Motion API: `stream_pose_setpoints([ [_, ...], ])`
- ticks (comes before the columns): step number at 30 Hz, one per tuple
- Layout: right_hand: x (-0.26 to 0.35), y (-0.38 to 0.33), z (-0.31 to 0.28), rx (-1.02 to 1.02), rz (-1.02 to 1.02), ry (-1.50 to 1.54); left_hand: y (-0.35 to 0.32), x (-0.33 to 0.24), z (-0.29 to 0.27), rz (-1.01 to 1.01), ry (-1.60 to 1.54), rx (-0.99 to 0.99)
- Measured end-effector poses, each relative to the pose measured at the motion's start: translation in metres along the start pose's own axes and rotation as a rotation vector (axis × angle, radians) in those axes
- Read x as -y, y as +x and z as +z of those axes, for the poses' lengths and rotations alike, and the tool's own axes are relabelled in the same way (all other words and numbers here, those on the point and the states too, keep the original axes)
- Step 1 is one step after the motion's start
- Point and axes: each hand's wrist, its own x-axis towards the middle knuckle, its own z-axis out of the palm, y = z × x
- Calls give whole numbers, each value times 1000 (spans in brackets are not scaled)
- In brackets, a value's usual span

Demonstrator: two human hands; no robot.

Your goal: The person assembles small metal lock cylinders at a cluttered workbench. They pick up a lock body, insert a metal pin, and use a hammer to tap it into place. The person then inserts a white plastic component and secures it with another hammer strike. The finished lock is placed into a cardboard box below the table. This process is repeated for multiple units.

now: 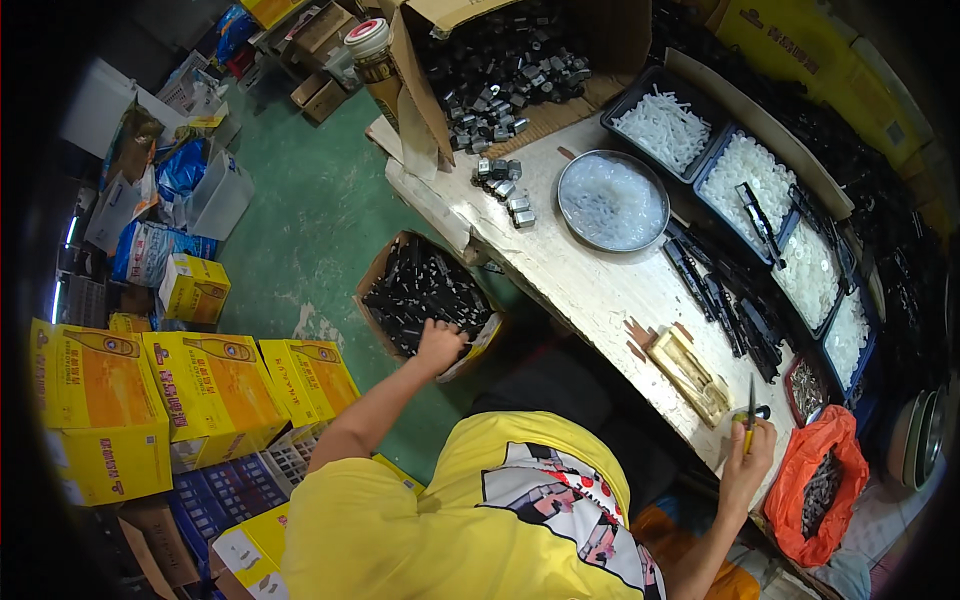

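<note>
My left hand (442, 345) is lowered over the near side of an open cardboard box (374, 275) on the floor. Slim black parts (425, 290) with shiny bits fill that box. Its fingers point down among the parts, and I cannot make out whether they grip one. At the table's right end, my right hand (752, 448) is closed around a slim hand tool (751, 405) with a yellow handle and a thin dark tip pointing up. A small dark round thing shows beside that hand. Just left of it lies a pale, worn wooden fixture (690, 375) with a recess.
On the white table (530, 250) are a round metal dish (613, 200), black strip-like parts (715, 300), metal pieces (505, 190) and trays of white plastic parts (665, 130). An orange bag (815, 480) hangs at the right edge. Yellow cartons (215, 390) stand left on the green floor.
</note>
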Motion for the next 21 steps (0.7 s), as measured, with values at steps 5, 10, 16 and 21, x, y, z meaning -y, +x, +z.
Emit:
stream_pose_setpoints([
  [5,-30,-6,-14,-85,42,-109,-10,36,19,17,94,119],
  [10,-55,-10,-22,-188,144,-157,-27,25,59,-348,-18,314],
  [16,-104,-20,-26,-257,227,-313,-28,25,104,-450,-163,477],
  [21,-125,-13,-7,-339,233,-472,-19,33,83,-528,-419,380],
])
